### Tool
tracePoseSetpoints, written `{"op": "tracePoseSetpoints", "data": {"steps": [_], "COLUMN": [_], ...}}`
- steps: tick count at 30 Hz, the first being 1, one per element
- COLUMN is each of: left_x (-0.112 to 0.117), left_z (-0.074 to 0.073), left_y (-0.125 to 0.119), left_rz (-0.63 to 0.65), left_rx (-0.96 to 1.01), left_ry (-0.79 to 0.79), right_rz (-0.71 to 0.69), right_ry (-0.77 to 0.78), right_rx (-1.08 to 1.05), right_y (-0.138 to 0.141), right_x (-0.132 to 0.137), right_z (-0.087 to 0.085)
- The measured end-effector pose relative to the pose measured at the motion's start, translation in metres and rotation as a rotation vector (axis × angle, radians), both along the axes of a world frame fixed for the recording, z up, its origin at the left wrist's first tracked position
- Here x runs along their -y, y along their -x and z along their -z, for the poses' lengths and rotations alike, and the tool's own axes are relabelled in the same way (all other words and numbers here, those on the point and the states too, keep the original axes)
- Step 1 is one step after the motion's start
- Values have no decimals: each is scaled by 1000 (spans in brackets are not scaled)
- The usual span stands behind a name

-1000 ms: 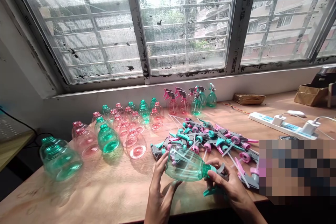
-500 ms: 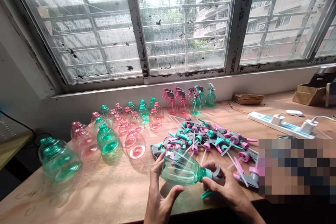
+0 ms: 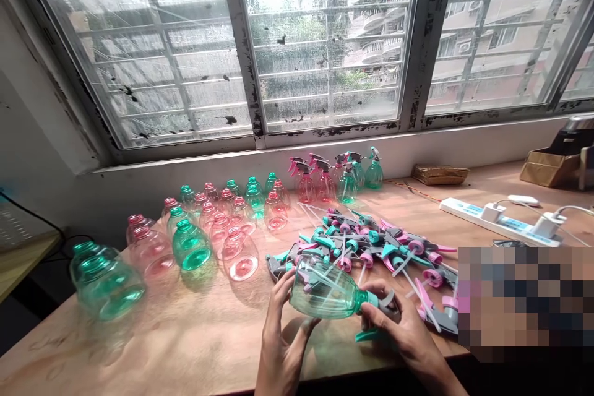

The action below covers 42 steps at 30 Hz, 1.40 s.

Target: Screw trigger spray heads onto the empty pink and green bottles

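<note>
A clear green spray bottle lies sideways in the air above the table's front edge, its base to the left. My left hand cups the base, fingertips on the far side and thumb below. My right hand is closed round the grey and teal spray head at the bottle's neck. A teal trigger sticks out below my right fingers. Just behind the bottle lies a heap of loose pink, teal and grey spray heads with white tubes.
Several open green and pink bottles stand at the left of the wooden table. Bottles with heads fitted stand by the wall. A white power strip, a brown package and a cardboard box are on the right.
The bottle has shifted slightly up and to the right in my hands. My left thumb has moved in under the bottle.
</note>
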<state>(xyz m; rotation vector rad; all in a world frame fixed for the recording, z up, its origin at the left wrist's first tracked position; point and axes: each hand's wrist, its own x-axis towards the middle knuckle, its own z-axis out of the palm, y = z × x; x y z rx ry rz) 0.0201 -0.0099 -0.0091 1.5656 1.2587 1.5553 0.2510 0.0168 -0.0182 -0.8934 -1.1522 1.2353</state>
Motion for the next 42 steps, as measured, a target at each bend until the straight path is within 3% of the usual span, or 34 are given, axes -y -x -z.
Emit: {"op": "tracePoseSetpoints", "data": {"steps": [9,19,26,36,42], "left_x": [1,1,-1,-3,0], "left_z": [0,0,-2,5,0], "left_y": [-5,-5,-3,-6,-8], "left_rz": [15,-32,82,27,135], "left_rx": [109,13,158,76,170], "left_ry": [37,-1,95,-4,116], "right_rz": [-38,2,-26,-39,-63], "right_ry": [71,57,88,70,79], "right_rx": [-25,-79,-26,-133,-83], "right_y": [0,1,2,0,0], "right_x": [3,2,2,0,2], "right_z": [-1,-6,-5,-6,-5]}}
